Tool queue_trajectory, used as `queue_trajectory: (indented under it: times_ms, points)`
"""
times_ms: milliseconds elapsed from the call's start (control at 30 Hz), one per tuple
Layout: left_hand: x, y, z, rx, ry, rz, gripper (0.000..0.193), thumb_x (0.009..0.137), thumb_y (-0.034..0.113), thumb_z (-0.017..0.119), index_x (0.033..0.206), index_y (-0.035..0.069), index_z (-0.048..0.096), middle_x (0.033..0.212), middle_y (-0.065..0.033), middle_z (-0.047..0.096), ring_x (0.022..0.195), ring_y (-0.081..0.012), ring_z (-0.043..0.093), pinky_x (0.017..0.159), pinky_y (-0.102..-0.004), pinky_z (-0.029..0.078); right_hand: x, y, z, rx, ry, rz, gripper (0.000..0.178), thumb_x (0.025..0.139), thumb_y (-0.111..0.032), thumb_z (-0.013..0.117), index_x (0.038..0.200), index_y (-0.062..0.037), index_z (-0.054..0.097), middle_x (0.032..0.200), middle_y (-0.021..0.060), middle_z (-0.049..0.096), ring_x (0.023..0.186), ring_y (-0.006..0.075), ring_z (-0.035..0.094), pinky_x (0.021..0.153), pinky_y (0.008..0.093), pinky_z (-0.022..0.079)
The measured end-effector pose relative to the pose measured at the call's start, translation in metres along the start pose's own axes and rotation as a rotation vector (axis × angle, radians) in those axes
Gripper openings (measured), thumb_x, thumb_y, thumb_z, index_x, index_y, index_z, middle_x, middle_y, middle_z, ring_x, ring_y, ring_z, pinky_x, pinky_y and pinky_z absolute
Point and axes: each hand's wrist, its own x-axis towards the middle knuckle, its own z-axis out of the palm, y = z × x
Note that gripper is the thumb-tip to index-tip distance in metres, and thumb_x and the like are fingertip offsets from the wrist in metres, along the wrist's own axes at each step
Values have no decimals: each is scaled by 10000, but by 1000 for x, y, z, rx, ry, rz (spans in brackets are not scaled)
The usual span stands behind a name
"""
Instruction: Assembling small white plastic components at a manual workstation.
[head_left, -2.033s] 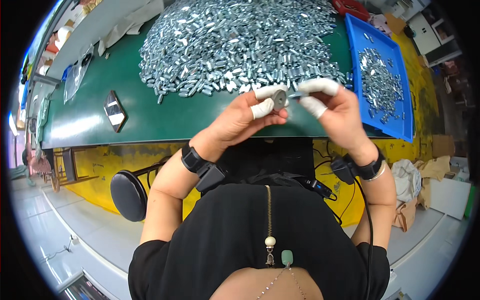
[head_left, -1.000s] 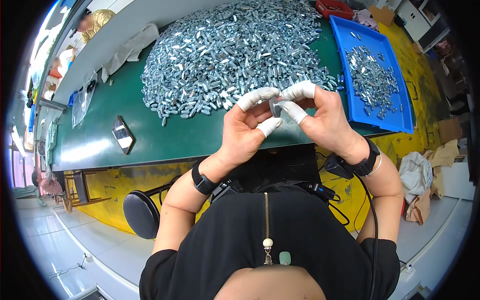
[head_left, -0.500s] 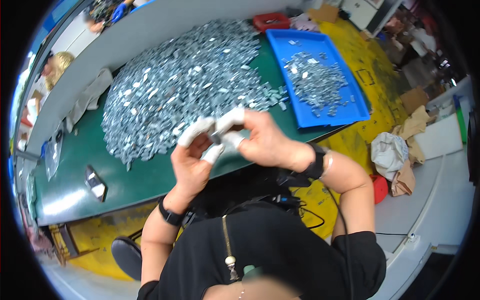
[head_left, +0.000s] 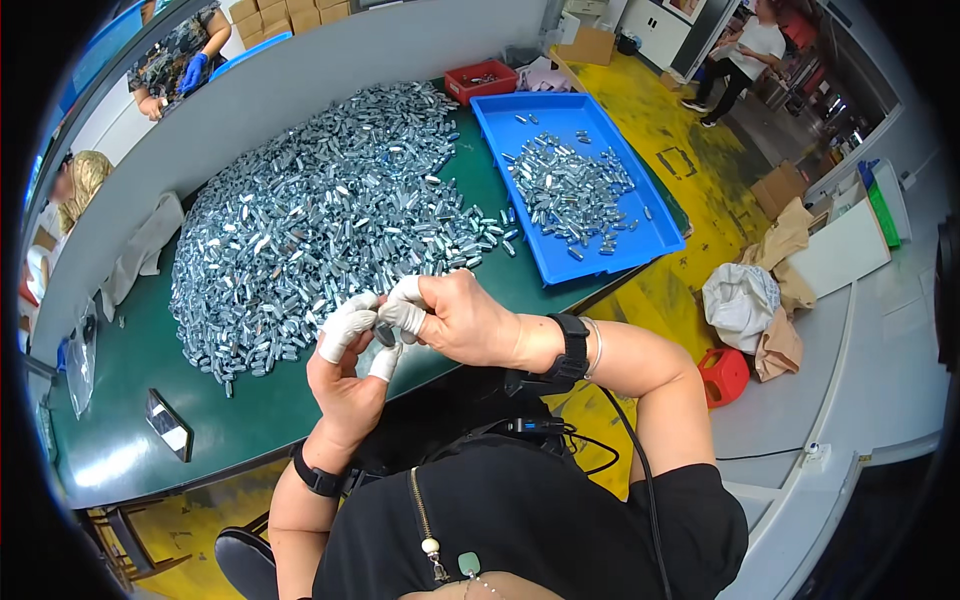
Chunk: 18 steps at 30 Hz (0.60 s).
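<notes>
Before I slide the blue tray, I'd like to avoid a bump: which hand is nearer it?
Right. The right hand is outside the blue tray, to its left and closer to the person; the left hand is farther left.

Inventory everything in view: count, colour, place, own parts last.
Table: 1, green, centre
Metal heap: uncountable, silvery, on table
Tray: 1, blue, right of heap
Loose pieces: many, silvery, in tray
Bin: 1, red, far end
Flat slab: 1, dark, table left
Plastic bag: 1, clear, far left
Cloth: 1, pale, far left
Sack: 1, white, floor right
Plastic item: 1, red, beside sack
Stool: 1, black, lower left
Boxes: several, brown, background
Other people: 3+, mixed clothing, background
Small part: 1, grey, left hand
Wristbands: 2, black, both wrists
Left hand: 1, white-tipped, around the part
Right hand: 1, white-tipped, beside left
</notes>
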Motion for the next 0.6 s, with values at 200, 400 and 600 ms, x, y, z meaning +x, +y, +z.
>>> queue_trajectory:
  times_ms: [200, 400, 600]
  points:
    - [2, 3, -6, 4, -31, -38, 419, 730, -111, 626, 1119, -8, 512, 1204, -140, 483, 1079, -253, 548, 888, -323, 476, -1, 4, 2, -89, -35, -21, 178, 898, -205, 559, 906, -28, 585, 650, 1, 586, 579, 44, 524, 505, 223, 426]
    - [4, 2, -6, 113, -58, 23, 415, 772, -69, 602, 1168, -29, 485, 1155, -128, 505, 1002, -225, 578, 844, -311, 486, 5, -2, -1, 224, -156, 336, 162, 895, -193, 563, 877, -33, 578, 675, -5, 574, 578, 54, 514, 522, 229, 432]
    - [8, -2, -1, 215, -205, -94, 371, 857, 5, 515, 1219, -25, 440, 1059, -105, 527, 867, -171, 573, 744, -294, 483, -3, 13, 6, 262, 20, 222, 122, 887, -150, 568, 869, -29, 564, 741, 4, 574, 625, 68, 526, 553, 244, 442]
